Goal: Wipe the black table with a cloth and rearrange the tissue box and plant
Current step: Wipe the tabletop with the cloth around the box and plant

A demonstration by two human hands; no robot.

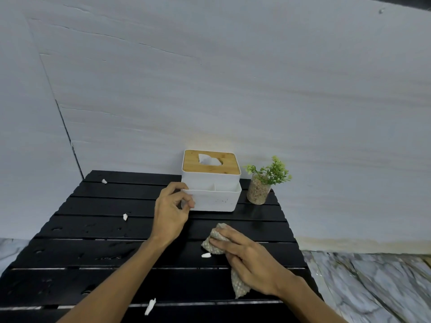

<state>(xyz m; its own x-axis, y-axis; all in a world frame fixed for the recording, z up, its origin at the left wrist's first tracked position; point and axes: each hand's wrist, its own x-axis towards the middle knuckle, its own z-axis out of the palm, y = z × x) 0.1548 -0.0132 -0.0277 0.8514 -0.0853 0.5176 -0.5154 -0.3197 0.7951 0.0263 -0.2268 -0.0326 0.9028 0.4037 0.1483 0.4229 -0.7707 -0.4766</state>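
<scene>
The black slatted table (98, 229) fills the lower half of the view, with wet spots and several white paper scraps such as one scrap (125, 217) on it. A white tissue box (217, 199) with a wooden lid stands at the back. My left hand (171, 210) touches its left front corner, thumb and fingers curled at the edge. A small green plant (261, 185) in a glass of pebbles stands just right of the box. My right hand (251, 259) presses a beige patterned cloth (215, 243) flat on the table in front of the box.
A pale wall (210, 89) rises directly behind the table. A marbled floor (373, 287) lies beyond the table's right edge. More scraps lie at the near edge (150, 306), beside the cloth (206, 255) and at the back left (104, 181).
</scene>
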